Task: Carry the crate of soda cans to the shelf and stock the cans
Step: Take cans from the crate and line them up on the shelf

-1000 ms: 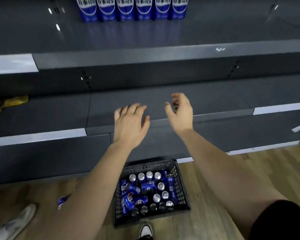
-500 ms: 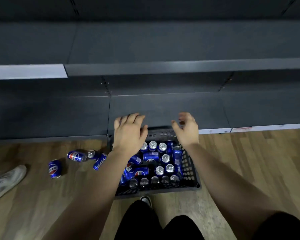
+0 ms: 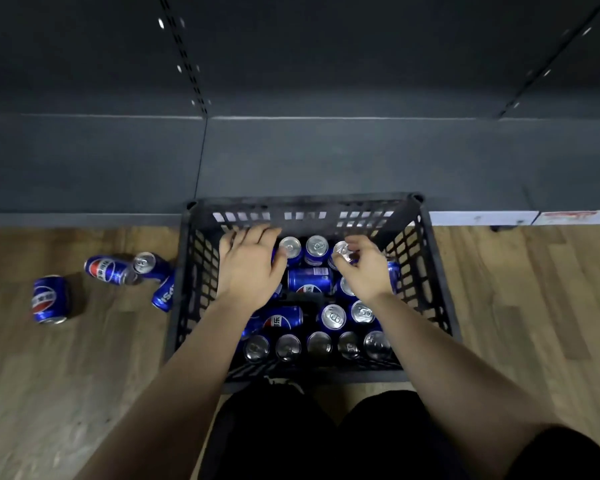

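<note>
Right hand [image 3: 364, 270] curls its fingers and thumb round the rim of the back-row can [image 3: 341, 249], an upright can near the far wall of the crate [image 3: 430, 271]; the pinch looks light, and whether it is already firm cannot be told. Left hand [image 3: 250, 268] lies palm down just left of that grip, fingers spread and fairly straight over cans it hides; its thumb touches the top of another upright can [image 3: 289, 247]; it holds nothing that can be seen.

Between the two hands stands one more upright can [image 3: 316, 245]; just nearer the person than the grip a lying can [image 3: 309, 280] rests on its side; further toward the person stand the remaining cans [image 3: 333, 317], mostly upright. The crate sits on the floor [image 3: 534, 306], its far wall against the foot of the shelf [image 3: 326, 161], which rises beyond the grip. Well left of both hands, outside the crate, loose cans [image 3: 51, 300] lie on the floor.

Step in hand, by judgement: take cans from the crate for stocking. Seat the fingers lower on the can body before lifting; a rim-only hold may slip. Lift straight up to clear the neighbour; close the left hand on one can likewise; set both upright on the shelf; recover the loose cans afterwards.
</note>
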